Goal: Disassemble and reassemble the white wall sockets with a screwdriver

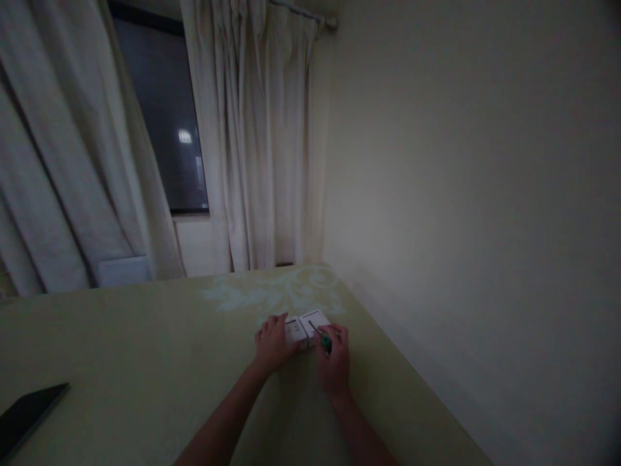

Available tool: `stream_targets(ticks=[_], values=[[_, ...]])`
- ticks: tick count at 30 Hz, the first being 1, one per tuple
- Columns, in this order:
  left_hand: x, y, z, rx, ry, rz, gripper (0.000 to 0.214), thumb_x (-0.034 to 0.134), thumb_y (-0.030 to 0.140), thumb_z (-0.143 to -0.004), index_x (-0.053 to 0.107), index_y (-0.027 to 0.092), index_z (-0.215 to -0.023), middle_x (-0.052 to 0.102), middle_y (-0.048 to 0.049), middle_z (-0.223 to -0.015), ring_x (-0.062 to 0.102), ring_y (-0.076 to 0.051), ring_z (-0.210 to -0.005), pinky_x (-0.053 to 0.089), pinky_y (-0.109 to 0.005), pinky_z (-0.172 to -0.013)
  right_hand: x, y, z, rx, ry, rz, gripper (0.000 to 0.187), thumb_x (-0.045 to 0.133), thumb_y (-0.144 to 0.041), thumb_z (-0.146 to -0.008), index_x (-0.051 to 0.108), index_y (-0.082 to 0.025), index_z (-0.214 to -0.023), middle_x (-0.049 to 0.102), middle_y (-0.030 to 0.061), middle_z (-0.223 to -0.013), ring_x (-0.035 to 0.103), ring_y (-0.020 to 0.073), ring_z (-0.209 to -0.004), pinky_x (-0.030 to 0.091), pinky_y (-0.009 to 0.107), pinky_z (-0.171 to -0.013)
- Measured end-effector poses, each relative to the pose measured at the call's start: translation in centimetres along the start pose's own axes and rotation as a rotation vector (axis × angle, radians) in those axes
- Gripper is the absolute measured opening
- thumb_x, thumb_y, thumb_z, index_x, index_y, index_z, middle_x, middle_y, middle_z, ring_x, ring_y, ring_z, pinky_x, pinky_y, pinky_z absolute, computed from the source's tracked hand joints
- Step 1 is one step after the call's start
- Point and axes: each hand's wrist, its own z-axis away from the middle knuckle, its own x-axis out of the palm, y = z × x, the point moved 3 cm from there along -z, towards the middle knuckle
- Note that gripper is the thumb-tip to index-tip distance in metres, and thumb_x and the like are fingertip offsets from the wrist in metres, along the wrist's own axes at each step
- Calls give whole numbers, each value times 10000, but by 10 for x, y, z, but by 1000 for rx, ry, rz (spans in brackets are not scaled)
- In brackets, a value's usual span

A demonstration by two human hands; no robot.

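My left hand (273, 342) is closed around the left end of a white two-part block (295, 331), which looks like a wall socket with small dark marks on its face. The block lies on the patterned cover, and a dark gap runs between its two halves. In my right hand (334, 356) is a screwdriver (326, 343) with a green handle. Its thin dark shaft points up and left across the right half of the block. Whether the tip touches the surface I cannot tell. My fingers hide parts of the block and the handle.
A yellow-green cover (121, 362) with a pale leaf pattern spreads under my hands. A dark flat object (29, 417) lies at the lower left. A bare wall (475, 194) borders the right side. Pale curtains (257, 142) hang behind, beside a dark window (160, 110).
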Motion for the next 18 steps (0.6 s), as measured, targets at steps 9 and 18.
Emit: stream_targets(ticks=[9, 18], values=[[-2, -10, -12, 65, -25, 21, 546, 739, 441, -1017, 587, 227, -1496, 593, -129, -1548, 597, -364, -1383, 500, -633, -1145, 1, 7, -1, -67, -8, 95, 299, 577, -432, -1059, 768, -203, -1038, 646, 117, -1100, 740, 264, -992, 629, 379, -881], [1, -25, -5, 130, 40, 105, 671, 763, 520, -940, 573, 223, -1512, 664, -151, -1478, 625, -368, -1347, 444, -592, -1142, 18, -7, 2, -262, -174, 189, 192, 625, -337, -1026, 757, -242, -1129, 703, 110, -1179, 729, 281, -1067, 612, 402, -933]])
